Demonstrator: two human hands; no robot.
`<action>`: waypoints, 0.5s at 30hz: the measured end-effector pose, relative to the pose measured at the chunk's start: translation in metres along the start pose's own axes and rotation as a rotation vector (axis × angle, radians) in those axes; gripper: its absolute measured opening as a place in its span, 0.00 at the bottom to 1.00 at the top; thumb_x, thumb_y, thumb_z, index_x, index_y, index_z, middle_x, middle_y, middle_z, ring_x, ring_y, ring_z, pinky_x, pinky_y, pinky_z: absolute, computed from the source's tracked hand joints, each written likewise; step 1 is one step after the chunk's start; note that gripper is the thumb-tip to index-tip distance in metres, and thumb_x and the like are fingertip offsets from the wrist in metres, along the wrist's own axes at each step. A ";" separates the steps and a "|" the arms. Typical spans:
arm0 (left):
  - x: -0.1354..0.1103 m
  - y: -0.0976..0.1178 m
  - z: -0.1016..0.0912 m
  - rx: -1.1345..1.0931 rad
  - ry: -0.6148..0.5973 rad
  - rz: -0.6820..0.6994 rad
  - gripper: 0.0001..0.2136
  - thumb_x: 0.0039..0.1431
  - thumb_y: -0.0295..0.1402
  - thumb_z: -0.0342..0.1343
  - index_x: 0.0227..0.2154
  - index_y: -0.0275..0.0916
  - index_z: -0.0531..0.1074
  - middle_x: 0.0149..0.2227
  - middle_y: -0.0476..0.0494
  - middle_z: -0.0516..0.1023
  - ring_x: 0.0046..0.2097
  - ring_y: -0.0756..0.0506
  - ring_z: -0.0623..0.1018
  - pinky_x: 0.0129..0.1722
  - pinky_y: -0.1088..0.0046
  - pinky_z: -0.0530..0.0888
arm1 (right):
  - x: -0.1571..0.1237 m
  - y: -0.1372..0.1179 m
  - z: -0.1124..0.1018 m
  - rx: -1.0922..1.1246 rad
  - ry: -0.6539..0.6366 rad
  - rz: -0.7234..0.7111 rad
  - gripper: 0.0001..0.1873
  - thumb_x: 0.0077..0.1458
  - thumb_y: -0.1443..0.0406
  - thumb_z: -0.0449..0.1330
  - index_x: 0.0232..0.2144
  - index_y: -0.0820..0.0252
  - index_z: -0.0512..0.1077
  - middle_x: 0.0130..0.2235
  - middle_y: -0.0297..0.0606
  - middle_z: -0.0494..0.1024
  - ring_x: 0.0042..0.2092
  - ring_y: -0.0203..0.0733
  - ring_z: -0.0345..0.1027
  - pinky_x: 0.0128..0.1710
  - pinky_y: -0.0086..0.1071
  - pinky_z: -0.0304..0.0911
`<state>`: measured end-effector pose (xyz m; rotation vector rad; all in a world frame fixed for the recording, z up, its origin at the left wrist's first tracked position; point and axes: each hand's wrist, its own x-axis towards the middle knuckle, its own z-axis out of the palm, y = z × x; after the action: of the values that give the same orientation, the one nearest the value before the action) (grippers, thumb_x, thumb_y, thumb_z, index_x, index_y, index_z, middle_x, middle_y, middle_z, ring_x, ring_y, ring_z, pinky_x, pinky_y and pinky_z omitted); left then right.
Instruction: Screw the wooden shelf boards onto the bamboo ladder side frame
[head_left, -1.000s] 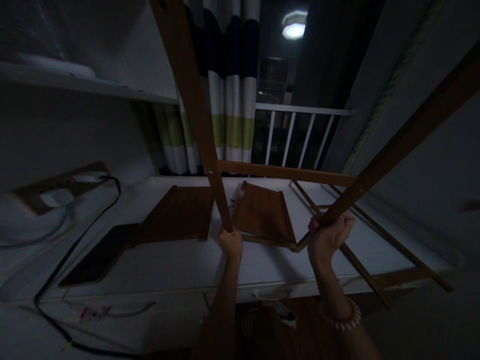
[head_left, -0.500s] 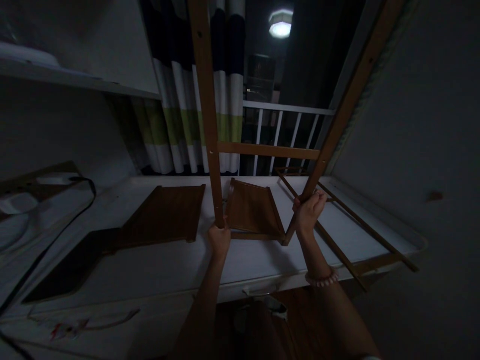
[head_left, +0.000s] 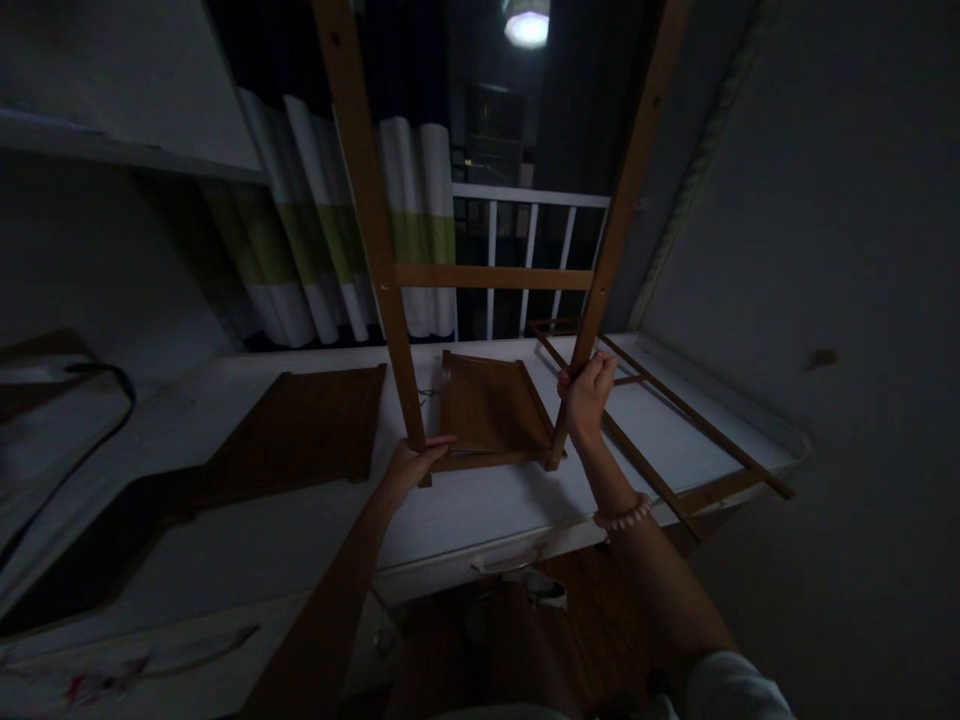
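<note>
From where I stand, the wooden frame (head_left: 495,277) rises over the near part of the white desktop (head_left: 480,510), its two uprights either side of a brown panel (head_left: 499,400) that lies behind its lower crossbar (head_left: 487,459); half a second ago the left hand (head_left: 409,465) was wrapped round the foot of the left upright (head_left: 375,215), and now one finger or thumb stretches straight along the lower crossbar, with the upright's end showing just below the hand; the other fingers are hidden, so I cannot tell whether they press or pinch; the right hand (head_left: 587,395) is as it was, fingers curled tight round the right upright (head_left: 619,220) above its foot; to me that means the right hand now steadies the frame while the left feels out the lower corner; I cannot tell whether the feet touch the desktop; a second panel (head_left: 300,430) lies to the left, and a ladder-like frame (head_left: 645,468) to the right, both where they were
</note>
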<state>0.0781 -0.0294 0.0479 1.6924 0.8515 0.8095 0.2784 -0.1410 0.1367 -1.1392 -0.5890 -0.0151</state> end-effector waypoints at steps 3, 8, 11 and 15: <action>0.000 0.000 0.002 -0.014 0.028 -0.001 0.13 0.37 0.35 0.56 0.28 0.34 0.75 0.30 0.43 0.78 0.35 0.46 0.74 0.38 0.72 0.68 | -0.001 0.000 -0.002 0.038 0.013 -0.008 0.07 0.52 0.59 0.39 0.28 0.55 0.48 0.20 0.24 0.55 0.17 0.28 0.54 0.13 0.21 0.51; -0.001 -0.001 0.004 -0.032 0.049 -0.015 0.13 0.37 0.35 0.55 0.28 0.34 0.75 0.29 0.42 0.78 0.35 0.45 0.74 0.38 0.70 0.68 | -0.003 -0.003 -0.006 0.103 -0.043 -0.044 0.08 0.53 0.58 0.40 0.29 0.55 0.48 0.15 0.21 0.59 0.14 0.28 0.54 0.14 0.22 0.52; -0.001 0.001 0.004 -0.019 0.036 -0.007 0.11 0.37 0.34 0.55 0.26 0.35 0.75 0.30 0.42 0.77 0.35 0.45 0.74 0.38 0.70 0.68 | -0.005 -0.003 -0.008 0.098 -0.049 -0.061 0.08 0.53 0.58 0.41 0.30 0.56 0.49 0.16 0.22 0.61 0.15 0.29 0.56 0.17 0.23 0.55; -0.001 -0.001 0.004 0.009 0.055 0.016 0.10 0.37 0.32 0.54 0.24 0.36 0.75 0.30 0.44 0.77 0.37 0.46 0.73 0.40 0.71 0.67 | -0.008 -0.004 -0.011 0.074 -0.054 -0.071 0.07 0.53 0.59 0.42 0.30 0.56 0.50 0.18 0.24 0.63 0.18 0.30 0.59 0.21 0.25 0.58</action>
<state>0.0810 -0.0317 0.0459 1.6936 0.8811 0.8681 0.2752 -0.1544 0.1328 -1.0496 -0.6728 -0.0235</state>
